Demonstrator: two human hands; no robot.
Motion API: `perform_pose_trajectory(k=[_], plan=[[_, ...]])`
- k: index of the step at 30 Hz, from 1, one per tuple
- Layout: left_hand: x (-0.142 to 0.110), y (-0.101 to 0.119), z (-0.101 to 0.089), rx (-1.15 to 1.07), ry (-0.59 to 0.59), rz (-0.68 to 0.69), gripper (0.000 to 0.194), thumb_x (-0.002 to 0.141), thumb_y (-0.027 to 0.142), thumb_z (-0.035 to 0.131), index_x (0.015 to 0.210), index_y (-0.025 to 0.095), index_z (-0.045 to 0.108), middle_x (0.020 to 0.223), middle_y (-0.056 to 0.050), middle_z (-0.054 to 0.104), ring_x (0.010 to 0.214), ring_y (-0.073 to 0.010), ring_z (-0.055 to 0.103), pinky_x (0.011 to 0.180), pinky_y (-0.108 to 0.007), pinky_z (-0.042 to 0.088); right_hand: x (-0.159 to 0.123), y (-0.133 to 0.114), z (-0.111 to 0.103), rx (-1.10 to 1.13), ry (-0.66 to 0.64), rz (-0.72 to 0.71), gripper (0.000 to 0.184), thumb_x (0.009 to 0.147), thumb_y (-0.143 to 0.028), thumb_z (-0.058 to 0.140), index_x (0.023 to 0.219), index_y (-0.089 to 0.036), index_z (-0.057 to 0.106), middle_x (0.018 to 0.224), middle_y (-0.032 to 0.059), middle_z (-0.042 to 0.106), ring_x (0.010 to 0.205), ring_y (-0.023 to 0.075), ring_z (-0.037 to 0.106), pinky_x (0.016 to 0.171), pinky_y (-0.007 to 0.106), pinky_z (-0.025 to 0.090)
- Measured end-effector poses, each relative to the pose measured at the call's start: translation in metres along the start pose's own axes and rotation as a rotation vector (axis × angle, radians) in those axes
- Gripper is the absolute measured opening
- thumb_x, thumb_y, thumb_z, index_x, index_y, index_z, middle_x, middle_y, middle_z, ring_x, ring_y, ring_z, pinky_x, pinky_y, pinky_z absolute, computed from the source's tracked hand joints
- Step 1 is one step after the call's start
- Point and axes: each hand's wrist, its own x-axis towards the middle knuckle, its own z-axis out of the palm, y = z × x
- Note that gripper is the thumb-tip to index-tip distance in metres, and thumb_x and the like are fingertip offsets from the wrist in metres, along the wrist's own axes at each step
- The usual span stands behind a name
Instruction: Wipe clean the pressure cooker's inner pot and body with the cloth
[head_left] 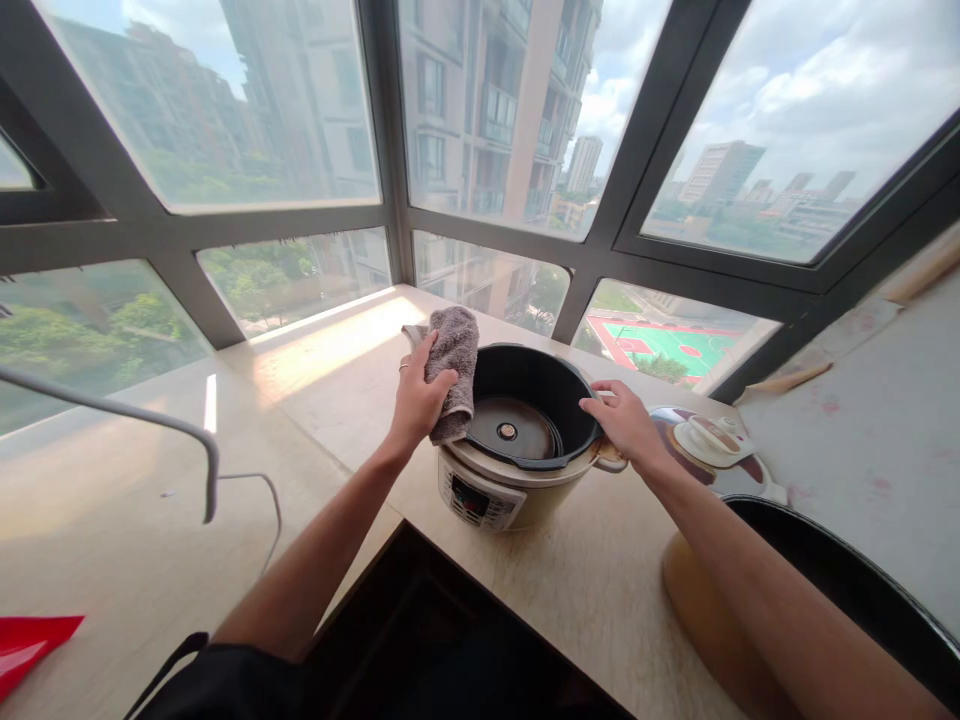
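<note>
Nearest us, dark hob [420, 640] in counter [585, 580]; dark pan [847, 570] at right edge; our left hand [417, 396] clutching grey cloth [454, 368] against rim of cooker [517, 455]; our right hand [622, 420] loosely curled on opposite rim, holding nothing else; cooker lid [712, 445] just beside it; red object [30, 645] far left; windows [487, 120] beyond.

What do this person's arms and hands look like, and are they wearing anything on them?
Both arms are bare along all that shows, with no sleeves, gloves or watch in view. The left hand wears a thin, pale ring on one finger. The right hand shows no jewellery. Both forearms are slim, and no markings can be seen on them.
</note>
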Motion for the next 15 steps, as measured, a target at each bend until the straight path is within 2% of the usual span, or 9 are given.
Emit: perform_pose_trajectory(k=[3, 5, 8, 11, 15], plan=[[-0.042, 0.003, 0.003, -0.013, 0.095, 0.072, 0.067, 0.086, 0.032, 0.057, 0.151, 0.021, 0.046, 0.147, -0.013, 0.048, 0.139, -0.0302, 0.042, 0.121, -0.048, 0.03, 0.001, 0.0, 0.0, -0.008, 0.01, -0.002, 0.043, 0.072, -0.04, 0.066, 0.111, -0.021, 0.063, 0.098, 0.0081, 0.073, 0.089, 0.0239, 0.068, 0.082, 0.036, 0.052], [-0.07, 0.006, 0.008, 0.056, 0.125, 0.184, 0.063, 0.091, 0.034, 0.053, 0.153, 0.024, 0.043, 0.149, -0.013, 0.045, 0.141, -0.0299, 0.039, 0.12, -0.05, 0.032, 0.001, 0.001, 0.001, -0.012, 0.015, 0.0, 0.042, 0.072, -0.039, 0.066, 0.11, -0.021, 0.063, 0.097, 0.0076, 0.073, 0.088, 0.0236, 0.068, 0.081, 0.036, 0.052], [-0.105, 0.019, 0.024, 0.255, 0.096, 0.415, 0.064, 0.094, 0.038, 0.053, 0.154, 0.023, 0.04, 0.147, -0.018, 0.042, 0.138, -0.0328, 0.044, 0.114, -0.053, 0.038, 0.002, 0.001, 0.001, -0.013, 0.008, 0.0, 0.042, 0.072, -0.038, 0.066, 0.11, -0.021, 0.063, 0.096, 0.007, 0.073, 0.086, 0.0231, 0.067, 0.08, 0.035, 0.051], [-0.122, 0.038, 0.046, 0.445, 0.034, 0.659, 0.065, 0.089, 0.039, 0.058, 0.15, 0.02, 0.047, 0.138, -0.02, 0.048, 0.131, -0.0348, 0.049, 0.115, -0.055, 0.035, 0.002, -0.001, 0.0, -0.017, -0.002, -0.013, 0.042, 0.073, -0.04, 0.063, 0.11, -0.02, 0.063, 0.095, 0.0068, 0.073, 0.086, 0.0234, 0.066, 0.08, 0.035, 0.051], [-0.122, 0.063, 0.078, 0.555, -0.025, 0.732, 0.068, 0.082, 0.042, 0.063, 0.145, 0.019, 0.053, 0.128, -0.021, 0.056, 0.111, -0.0346, 0.058, 0.102, -0.052, 0.046, 0.002, 0.0, -0.003, -0.058, 0.009, -0.093, 0.037, 0.08, -0.046, 0.052, 0.101, -0.019, 0.066, 0.098, 0.0084, 0.072, 0.09, 0.0256, 0.064, 0.083, 0.035, 0.05]])
